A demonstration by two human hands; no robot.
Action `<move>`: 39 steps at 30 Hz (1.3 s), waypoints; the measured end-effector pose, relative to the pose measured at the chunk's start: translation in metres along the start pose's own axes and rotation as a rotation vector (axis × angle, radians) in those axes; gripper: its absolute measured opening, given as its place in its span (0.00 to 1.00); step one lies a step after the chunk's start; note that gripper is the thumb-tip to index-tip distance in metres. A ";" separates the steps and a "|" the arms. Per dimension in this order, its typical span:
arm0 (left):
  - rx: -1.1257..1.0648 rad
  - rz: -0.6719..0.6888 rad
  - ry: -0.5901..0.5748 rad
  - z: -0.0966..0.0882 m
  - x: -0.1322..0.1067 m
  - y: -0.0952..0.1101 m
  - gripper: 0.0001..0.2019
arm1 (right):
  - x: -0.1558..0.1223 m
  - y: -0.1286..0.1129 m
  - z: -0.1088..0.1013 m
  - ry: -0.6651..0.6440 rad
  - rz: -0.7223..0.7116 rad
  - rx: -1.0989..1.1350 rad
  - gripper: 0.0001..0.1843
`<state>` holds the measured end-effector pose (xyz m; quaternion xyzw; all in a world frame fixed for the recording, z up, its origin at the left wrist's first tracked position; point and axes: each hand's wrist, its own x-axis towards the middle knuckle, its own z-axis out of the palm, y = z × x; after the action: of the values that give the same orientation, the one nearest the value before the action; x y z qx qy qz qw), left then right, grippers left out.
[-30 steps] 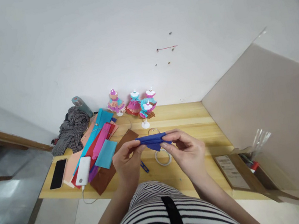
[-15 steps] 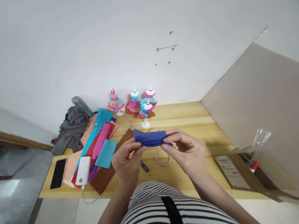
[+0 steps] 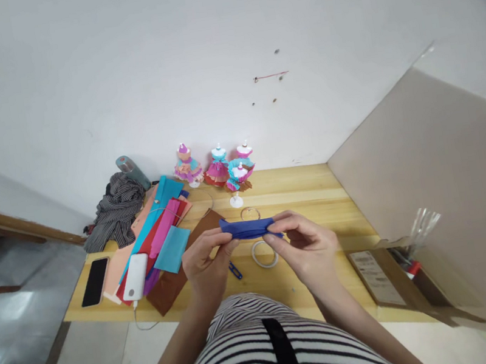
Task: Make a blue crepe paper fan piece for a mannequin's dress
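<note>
Between my two hands a folded strip of dark blue crepe paper [image 3: 248, 229] is held level above the table. My left hand [image 3: 206, 263] pinches its left end between thumb and fingers. The right end is pinched by my right hand [image 3: 307, 247] in the same way. Under the strip lie a white tape ring [image 3: 264, 255] and small blue thread snips [image 3: 235, 270], partly hidden by my left hand. Just beyond the strip is a thin ring [image 3: 250, 213]. Several small dress-form figures [image 3: 219, 164] in ruffled paper skirts stand at the wall.
Left on the wooden table [image 3: 309, 190] are coloured paper sheets [image 3: 173, 249], a white power bank [image 3: 136, 277] with a cable, a phone [image 3: 95, 282], a striped cloth [image 3: 118, 211] and a flask [image 3: 131, 170]. An open cardboard box [image 3: 407, 285] sits at the right edge.
The blue paper strip has become narrower, its upper edge folded down toward me. Both hands keep their pinch and have barely moved. The thin ring behind shows more.
</note>
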<state>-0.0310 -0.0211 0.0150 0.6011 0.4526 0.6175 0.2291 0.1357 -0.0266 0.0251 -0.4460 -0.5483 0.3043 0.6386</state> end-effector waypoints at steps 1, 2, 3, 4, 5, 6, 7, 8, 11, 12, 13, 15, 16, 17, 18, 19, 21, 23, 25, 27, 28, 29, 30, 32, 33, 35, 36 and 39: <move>0.003 0.014 -0.001 0.000 0.000 0.000 0.02 | 0.000 0.001 -0.001 -0.012 -0.009 -0.012 0.06; 0.015 0.035 0.000 -0.001 0.001 0.000 0.02 | 0.000 0.001 -0.001 -0.027 -0.022 -0.031 0.07; 0.038 0.066 0.001 -0.001 0.002 -0.001 0.02 | 0.000 0.001 -0.002 -0.044 -0.035 -0.060 0.08; 0.068 0.107 0.000 -0.002 0.003 -0.001 0.02 | 0.000 0.001 -0.002 -0.057 -0.051 -0.095 0.09; 0.101 0.155 -0.003 -0.002 0.005 -0.001 0.03 | 0.000 0.001 -0.003 -0.067 -0.065 -0.132 0.10; 0.133 0.208 -0.008 -0.003 0.006 -0.001 0.03 | 0.000 0.001 -0.003 -0.072 -0.080 -0.165 0.10; 0.161 0.258 -0.017 -0.003 0.008 -0.001 0.04 | 0.000 0.000 -0.004 -0.072 -0.095 -0.190 0.11; 0.183 0.302 -0.026 -0.004 0.009 -0.002 0.06 | 0.000 0.000 -0.004 -0.069 -0.111 -0.210 0.11; 0.223 0.364 -0.047 -0.005 0.012 -0.003 0.07 | 0.000 0.000 -0.004 -0.069 -0.145 -0.259 0.12; 0.225 0.369 -0.047 -0.005 0.013 -0.003 0.07 | 0.000 0.000 -0.003 -0.070 -0.155 -0.275 0.12; 0.226 0.369 -0.047 -0.005 0.013 -0.003 0.07 | 0.000 0.000 -0.003 -0.072 -0.161 -0.291 0.12; 0.234 0.370 -0.039 -0.005 0.012 -0.003 0.06 | 0.000 0.000 -0.002 -0.077 -0.172 -0.317 0.11; 0.247 0.368 -0.033 -0.004 0.011 -0.003 0.05 | 0.001 0.000 -0.002 -0.079 -0.174 -0.330 0.11; 0.264 0.363 -0.028 -0.004 0.011 -0.003 0.05 | 0.001 0.000 -0.002 -0.082 -0.176 -0.342 0.10; 0.280 0.355 -0.019 -0.003 0.010 -0.003 0.04 | 0.002 0.000 -0.002 -0.084 -0.179 -0.350 0.10; 0.290 0.344 -0.009 -0.003 0.009 -0.003 0.04 | 0.002 0.000 -0.001 -0.086 -0.182 -0.355 0.10; 0.286 0.305 0.009 -0.001 0.006 -0.004 0.03 | 0.002 0.001 -0.001 -0.094 -0.175 -0.356 0.09; 0.261 0.250 0.017 0.001 0.004 -0.006 0.03 | 0.001 0.003 -0.001 -0.096 -0.148 -0.346 0.08; 0.230 0.180 0.023 0.003 0.001 -0.008 0.03 | -0.001 0.006 0.000 -0.090 -0.105 -0.331 0.07; 0.199 0.104 0.034 0.005 -0.001 -0.009 0.02 | -0.002 0.008 0.000 -0.075 -0.059 -0.314 0.06; 0.187 0.062 0.043 0.007 -0.002 -0.009 0.02 | -0.003 0.008 0.001 -0.064 -0.037 -0.304 0.05; 0.174 0.019 0.052 0.008 -0.003 -0.009 0.02 | -0.003 0.009 0.001 -0.049 -0.018 -0.292 0.04; 0.158 -0.022 0.060 0.008 -0.003 -0.008 0.02 | -0.004 0.009 0.001 -0.033 -0.003 -0.276 0.03; 0.113 -0.094 0.084 0.010 -0.005 -0.007 0.02 | -0.003 0.010 0.001 -0.004 0.023 -0.235 0.02; 0.088 -0.121 0.094 0.010 -0.005 -0.007 0.02 | -0.003 0.010 0.001 0.004 0.030 -0.213 0.02; 0.048 -0.152 0.104 0.010 -0.006 -0.006 0.02 | -0.003 0.009 0.000 0.008 0.036 -0.171 0.03; 0.037 -0.155 0.104 0.010 -0.006 -0.005 0.02 | -0.002 0.009 0.000 0.008 0.036 -0.150 0.03; 0.034 -0.128 0.090 0.008 -0.006 -0.003 0.02 | -0.002 0.007 0.000 0.004 0.037 -0.080 0.04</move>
<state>-0.0231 -0.0222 0.0079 0.5464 0.5106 0.6200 0.2374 0.1360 -0.0256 0.0180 -0.4821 -0.5505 0.2931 0.6153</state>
